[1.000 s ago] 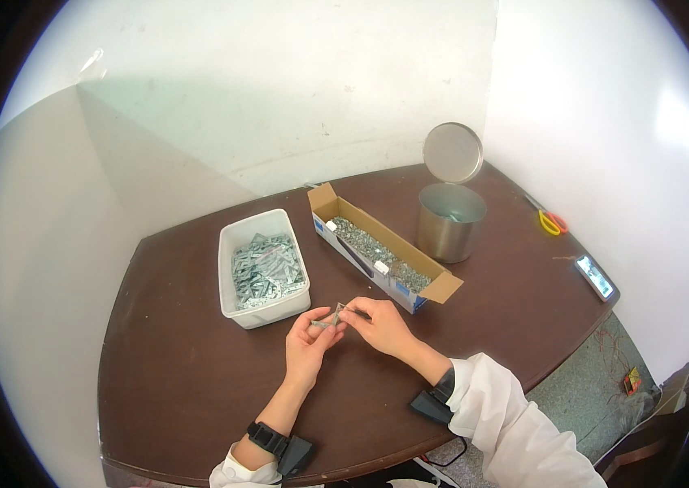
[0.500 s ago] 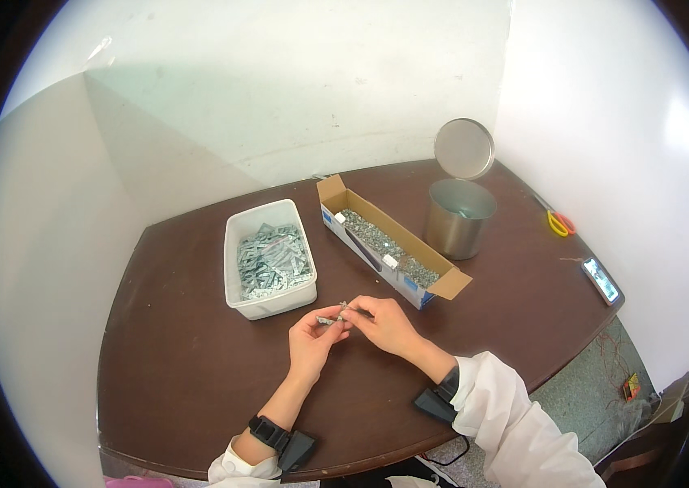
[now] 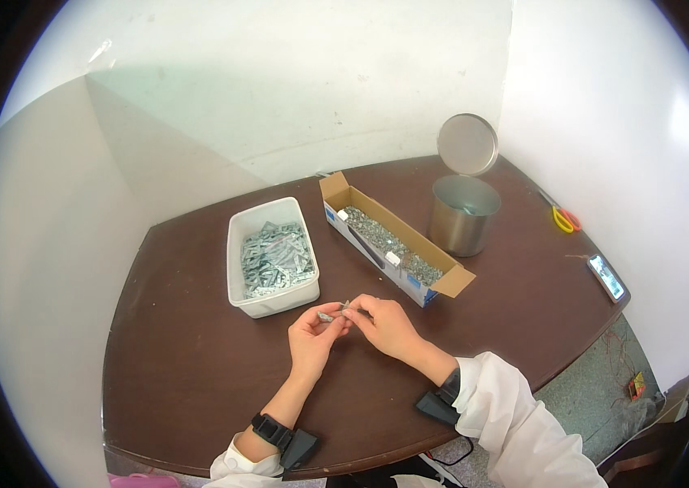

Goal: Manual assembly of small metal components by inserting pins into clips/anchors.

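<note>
L hand (image 3: 309, 346), R hand (image 3: 391, 328) closed over grey strip (image 3: 326, 317) vs. before, pinching it, axis ~sideways, tip pointing L

You are in what looks like a makeshift workroom: a dark brown wooden bench (image 3: 198, 366) beneath your fingers (image 3: 333, 328), scuffed white walls (image 3: 320, 81) beyond them, and, just past them, a white rectangular plastic tub (image 3: 287, 304) heaped with flat grey-green strips (image 3: 275, 259).

Small held piece (image 3: 325, 318): material cannot be told. Tub (image 3: 275, 305) is smooth plastic. Long box (image 3: 453, 281): matt cardboard inside. Canister (image 3: 462, 226) and lid (image 3: 468, 145): satin metal. Tabletop (image 3: 198, 382): wood-like, faintly glossy. Right sleeve (image 3: 515, 411): matt, creased cloth.
</note>
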{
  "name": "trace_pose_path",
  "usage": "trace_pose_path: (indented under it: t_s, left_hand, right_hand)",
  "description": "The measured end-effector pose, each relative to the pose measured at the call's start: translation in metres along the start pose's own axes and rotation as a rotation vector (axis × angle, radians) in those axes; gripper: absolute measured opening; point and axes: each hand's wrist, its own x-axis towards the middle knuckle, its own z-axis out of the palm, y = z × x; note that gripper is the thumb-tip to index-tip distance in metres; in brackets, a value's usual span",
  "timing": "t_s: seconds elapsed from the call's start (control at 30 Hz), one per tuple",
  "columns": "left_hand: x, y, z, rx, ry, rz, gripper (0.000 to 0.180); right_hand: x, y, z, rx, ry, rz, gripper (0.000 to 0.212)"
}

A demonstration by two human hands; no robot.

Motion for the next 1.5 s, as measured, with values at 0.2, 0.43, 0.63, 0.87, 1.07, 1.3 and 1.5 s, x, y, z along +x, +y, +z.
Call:
trace_pose_path:
  t_s: [0.2,0.43,0.63,0.87,1.07,1.3,1.5]
  left_hand:
    - [0.0,0.0,0.0,-0.036,0.0,0.05,0.023]
    - [0.001,0.0,-0.001,-0.083,0.003,-0.002,0.024]
    - [0.001,-0.002,-0.005,-0.097,0.026,-0.024,0.025]
    - [0.001,0.001,-0.002,-0.079,0.022,-0.037,0.023]
    - [0.001,0.003,0.0,-0.081,0.065,-0.021,0.023]
    - [0.008,0.003,-0.01,-0.098,0.212,-0.009,0.025]
    - [0.007,0.001,-0.008,-0.06,0.207,0.02,0.026]
  right_hand:
    - [0.0,0.0,-0.001,-0.15,0.0,-0.071,0.014]
    - [0.001,0.004,0.001,-0.104,0.028,-0.074,0.015]
    - [0.001,0.001,0.003,-0.01,0.001,-0.049,0.018]
    - [0.001,0.002,0.0,-0.004,-0.011,-0.026,0.017]
    - [0.002,0.002,-0.001,0.015,-0.036,-0.062,0.018]
    - [0.0,0.004,-0.001,-0.156,-0.07,-0.002,0.022]
    - [-0.001,-0.001,-0.004,-0.17,-0.011,-0.132,0.02]
